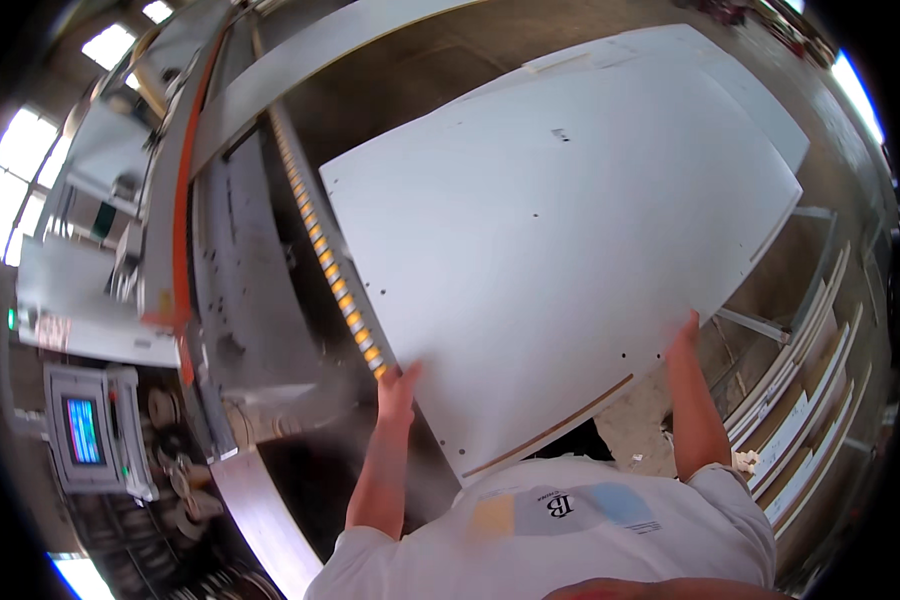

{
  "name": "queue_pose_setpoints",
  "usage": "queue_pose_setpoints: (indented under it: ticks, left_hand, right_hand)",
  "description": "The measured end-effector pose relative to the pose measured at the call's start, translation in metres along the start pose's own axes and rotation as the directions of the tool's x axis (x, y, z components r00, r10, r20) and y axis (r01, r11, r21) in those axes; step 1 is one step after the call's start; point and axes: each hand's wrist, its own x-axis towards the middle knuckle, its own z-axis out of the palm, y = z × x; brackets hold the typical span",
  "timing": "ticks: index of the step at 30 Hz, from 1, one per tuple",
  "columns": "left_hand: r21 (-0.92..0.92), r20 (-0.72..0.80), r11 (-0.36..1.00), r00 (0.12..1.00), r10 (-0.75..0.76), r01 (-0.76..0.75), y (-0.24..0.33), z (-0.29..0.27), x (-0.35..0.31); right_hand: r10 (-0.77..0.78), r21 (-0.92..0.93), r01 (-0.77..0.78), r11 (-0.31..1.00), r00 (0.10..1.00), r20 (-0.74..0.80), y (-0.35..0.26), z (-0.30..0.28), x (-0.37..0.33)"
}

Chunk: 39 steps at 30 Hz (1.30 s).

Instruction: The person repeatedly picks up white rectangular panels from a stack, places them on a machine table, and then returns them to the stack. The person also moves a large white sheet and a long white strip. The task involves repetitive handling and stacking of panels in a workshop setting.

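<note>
A large white panel with small drilled holes fills the middle of the view, tilted at an angle in front of me. My left hand grips its left edge, thumb on the upper face and fingers out of sight below. On the near right edge my right hand is closed in the same way. A brown strip runs along the panel's near edge. Another white panel shows from beneath at the far right; whether the two touch is hidden.
A rail of yellow rollers runs beside the panel's left edge. Further left stands a long machine with an orange strip and a control screen. Several boards stand on edge at right. A long pale board crosses at the top.
</note>
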Motion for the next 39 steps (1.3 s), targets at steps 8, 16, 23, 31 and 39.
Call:
queue_pose_setpoints:
  ticks: [8, 16, 23, 31, 39]
  left_hand:
    - [-0.087, -0.067, 0.995, 0.996, -0.062, 0.056, -0.057, -0.267, -0.043]
    - [0.081, -0.554, 0.985, 0.829, -0.083, 0.153, -0.077, -0.459, -0.123]
    - [0.211, -0.694, 0.941, 0.718, -0.048, 0.266, -0.103, -0.585, -0.156]
    - [0.528, -0.769, 0.710, 0.618, 0.167, 0.466, -0.090, -0.549, -0.155]
    - [0.847, -0.490, 0.241, 0.523, 0.697, 0.473, -0.150, -0.453, -0.190]
  right_hand:
    - [0.156, -0.205, -0.098, 0.974, 0.945, 0.287, 0.151, -0.007, -0.221]
    - [0.726, -0.399, -0.615, 0.681, 0.641, 0.250, 0.215, -0.009, -0.478]
    - [0.952, -0.954, -0.293, 0.072, 0.304, -0.022, 0.242, -0.066, -0.489]
    - [0.928, -0.811, -0.560, 0.171, 0.367, -0.058, 0.182, -0.074, -0.416]
    - [0.642, -0.648, -0.492, 0.581, 0.767, -0.008, 0.047, -0.194, -0.119]
